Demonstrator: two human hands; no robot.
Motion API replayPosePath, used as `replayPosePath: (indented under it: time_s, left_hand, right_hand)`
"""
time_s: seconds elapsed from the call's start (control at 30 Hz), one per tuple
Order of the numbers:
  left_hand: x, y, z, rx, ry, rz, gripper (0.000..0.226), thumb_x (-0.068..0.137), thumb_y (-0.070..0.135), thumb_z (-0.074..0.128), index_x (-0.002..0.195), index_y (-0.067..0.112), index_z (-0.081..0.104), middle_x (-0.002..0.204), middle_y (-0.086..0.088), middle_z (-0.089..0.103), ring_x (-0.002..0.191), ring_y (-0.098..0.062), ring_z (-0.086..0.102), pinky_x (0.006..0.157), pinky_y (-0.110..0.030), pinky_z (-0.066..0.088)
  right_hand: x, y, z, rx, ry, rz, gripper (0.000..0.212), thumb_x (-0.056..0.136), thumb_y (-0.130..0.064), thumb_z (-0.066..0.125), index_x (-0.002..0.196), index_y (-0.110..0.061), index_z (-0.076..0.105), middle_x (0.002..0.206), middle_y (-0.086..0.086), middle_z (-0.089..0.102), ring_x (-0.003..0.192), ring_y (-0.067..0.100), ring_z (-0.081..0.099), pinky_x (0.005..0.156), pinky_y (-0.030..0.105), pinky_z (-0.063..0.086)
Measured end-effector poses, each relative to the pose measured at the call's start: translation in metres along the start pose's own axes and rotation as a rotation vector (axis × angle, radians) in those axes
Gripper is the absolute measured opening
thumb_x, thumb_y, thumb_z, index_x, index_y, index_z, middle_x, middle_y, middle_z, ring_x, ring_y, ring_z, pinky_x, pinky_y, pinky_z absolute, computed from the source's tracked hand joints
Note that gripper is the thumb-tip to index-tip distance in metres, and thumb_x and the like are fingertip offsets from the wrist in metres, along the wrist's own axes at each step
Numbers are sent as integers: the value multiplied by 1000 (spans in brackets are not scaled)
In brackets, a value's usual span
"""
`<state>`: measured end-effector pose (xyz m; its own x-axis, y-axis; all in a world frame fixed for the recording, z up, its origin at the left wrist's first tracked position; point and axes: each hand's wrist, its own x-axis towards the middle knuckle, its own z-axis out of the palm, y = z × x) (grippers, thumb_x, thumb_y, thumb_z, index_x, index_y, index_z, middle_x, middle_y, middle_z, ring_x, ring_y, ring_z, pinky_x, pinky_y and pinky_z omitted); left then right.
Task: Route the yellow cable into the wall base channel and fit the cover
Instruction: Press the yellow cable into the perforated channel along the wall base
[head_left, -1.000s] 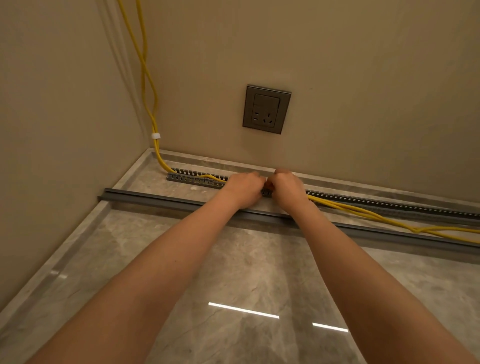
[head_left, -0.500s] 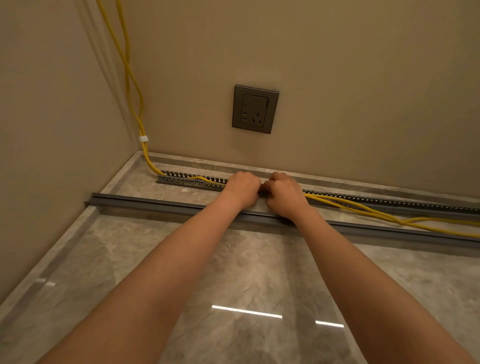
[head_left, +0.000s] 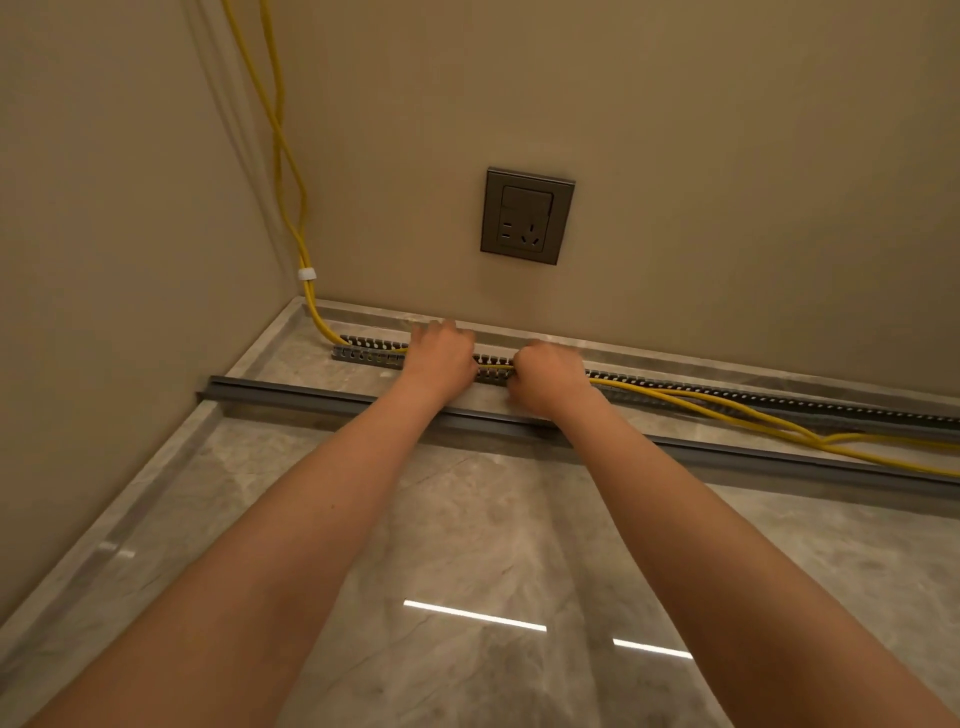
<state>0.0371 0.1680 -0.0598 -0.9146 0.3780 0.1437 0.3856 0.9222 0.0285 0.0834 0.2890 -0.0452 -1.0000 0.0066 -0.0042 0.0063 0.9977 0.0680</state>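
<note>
L hand (head_left: 441, 358) over channel (head_left: 363, 355), blurry, fingers cant tell. R hand (head_left: 548, 375) curled round yellow cable (head_left: 310, 304), tips hidden. Cover (head_left: 311, 393) runs off frame rt.

Yellow cable (head_left: 815, 439): upper run cut by the top edge, floor loops by the right edge, one stretch hidden under the left hand (head_left: 441, 358). Channel (head_left: 366, 356) and cover (head_left: 311, 393): right ends cut off. Right hand (head_left: 548, 376): fingertips tucked out of sight. Left fingers (head_left: 434, 330): blurred.

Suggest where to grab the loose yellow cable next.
Probably pinch the yellow cable just right of the right hand, coming from above on the room side: there it runs out of the channel, and the wall closes off the back.
</note>
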Motion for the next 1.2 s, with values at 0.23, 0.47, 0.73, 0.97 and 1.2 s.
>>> replayPosePath:
  time_s: [0.23,0.47,0.73,0.97,1.2]
  left_hand:
    - [-8,-19,-2,-29,-21,-104,36,94,20,43,121,1,56,126,-21,51,116,-37,51,98,-42,41]
    - [-9,-17,-2,18,-96,-100,33,89,20,49,114,1,59,119,-17,61,112,-33,57,95,-37,44]
    - [-9,-15,-5,28,-147,-72,38,86,22,53,118,3,56,122,-16,60,114,-32,56,95,-36,45]
    - [-13,9,-18,35,-78,0,32,87,14,51,117,5,60,123,-17,55,114,-34,55,99,-43,41]
    - [-6,74,-32,-257,-124,90,32,85,10,49,113,8,65,119,-17,63,113,-34,57,92,-38,48]
  right_hand:
    - [7,-38,12,63,16,-89,32,92,-12,43,119,-2,56,126,18,52,120,35,48,98,41,39]
    - [13,-33,16,207,-42,-22,31,90,-12,44,117,-2,57,124,18,51,116,36,50,94,41,42]
    - [11,-24,16,293,-142,-49,45,88,-13,47,133,-9,48,132,16,46,124,34,44,102,42,38]
    - [-3,7,7,425,-31,27,47,86,1,44,131,-10,54,134,17,51,124,32,49,105,35,39]
    - [-20,53,-6,487,6,157,52,83,7,43,130,-10,55,137,13,53,128,28,48,106,36,41]
